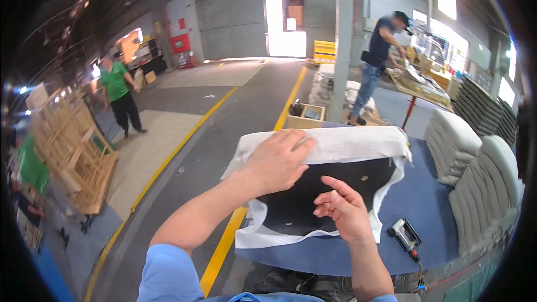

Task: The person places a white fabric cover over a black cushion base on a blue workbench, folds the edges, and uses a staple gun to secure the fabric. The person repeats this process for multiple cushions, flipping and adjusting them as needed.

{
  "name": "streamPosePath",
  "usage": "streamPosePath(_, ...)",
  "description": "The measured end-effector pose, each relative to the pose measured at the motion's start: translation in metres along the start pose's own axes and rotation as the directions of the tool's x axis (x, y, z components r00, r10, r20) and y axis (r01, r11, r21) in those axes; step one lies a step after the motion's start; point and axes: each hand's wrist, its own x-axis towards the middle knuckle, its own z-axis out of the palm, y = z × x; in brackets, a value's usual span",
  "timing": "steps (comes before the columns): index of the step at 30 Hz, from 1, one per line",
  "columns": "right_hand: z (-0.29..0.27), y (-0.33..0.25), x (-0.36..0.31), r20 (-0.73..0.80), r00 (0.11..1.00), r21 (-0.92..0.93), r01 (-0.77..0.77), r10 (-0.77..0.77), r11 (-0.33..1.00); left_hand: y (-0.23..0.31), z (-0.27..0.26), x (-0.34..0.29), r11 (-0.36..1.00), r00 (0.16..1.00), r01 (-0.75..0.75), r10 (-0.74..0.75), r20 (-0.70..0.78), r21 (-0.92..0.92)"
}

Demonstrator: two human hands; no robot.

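Note:
A dark panel lies on the blue-topped table in front of me, with white fabric round its edges. The far side of the fabric is folded over in a broad band. My left hand rests on that band at its left half, palm down with the fingers laid over the cloth. Above the panel's right half is my right hand, empty, its index finger stretched out and the others loosely bent. A staple gun with an air hose lies on the table to the right of the panel.
Stacks of grey-white cushions stand along the table's right side. A wooden box and a grey post are beyond the far edge. One person works at another table; a person in green stands by wooden frames at left.

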Motion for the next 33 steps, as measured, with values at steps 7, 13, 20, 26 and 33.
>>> streamPosePath(7,0.004,-0.013,0.004,-0.003,1.000,0.063,0.030,-0.030,0.998,0.007,0.004,0.006,0.997,0.999,0.038,-0.036,-0.027,0.066)
streamPosePath(13,0.000,-0.017,0.033,-0.082,0.996,0.344,0.071,-0.046,0.936,0.015,0.001,0.007,0.996,0.997,0.053,-0.049,-0.059,0.078)
streamPosePath(20,0.024,-0.037,0.051,-0.094,0.996,0.379,0.037,-0.001,0.925,0.025,-0.013,0.014,0.990,0.999,0.039,-0.043,0.025,0.137)
streamPosePath(26,0.024,-0.041,0.053,-0.267,0.962,-0.008,0.045,-0.046,0.999,0.020,-0.002,0.036,0.978,0.992,0.120,-0.125,0.015,0.168)
streamPosePath(33,0.040,-0.016,0.024,-0.229,0.926,-0.255,0.239,-0.299,0.937,0.021,0.009,0.026,0.956,0.957,0.254,-0.271,0.106,0.149)
